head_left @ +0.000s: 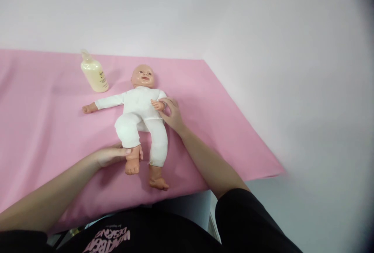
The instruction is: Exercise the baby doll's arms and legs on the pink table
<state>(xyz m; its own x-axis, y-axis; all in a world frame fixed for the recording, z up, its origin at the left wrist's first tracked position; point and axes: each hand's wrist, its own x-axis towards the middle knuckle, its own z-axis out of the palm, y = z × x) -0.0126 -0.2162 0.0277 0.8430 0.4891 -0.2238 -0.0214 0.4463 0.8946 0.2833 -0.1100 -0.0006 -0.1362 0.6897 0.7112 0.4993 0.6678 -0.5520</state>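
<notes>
A baby doll (143,103) with a white cloth body and bare plastic head, hands and feet lies face up on a pink cloth. My left hand (112,154) is wrapped round the doll's ankle on the left side of the view, thumb in front and fingertips showing behind. That leg is bent at the knee, while the other one lies straighter. My right hand (173,115) grips the doll's wrist on the right side, holding its small hand over the belly. The doll's other arm stretches out to the left.
A pale yellow pump bottle (95,74) stands to the left of the doll's head. Pink cloth (37,128) covers the table, whose right edge slants toward me. White walls (263,50) rise behind and to the right.
</notes>
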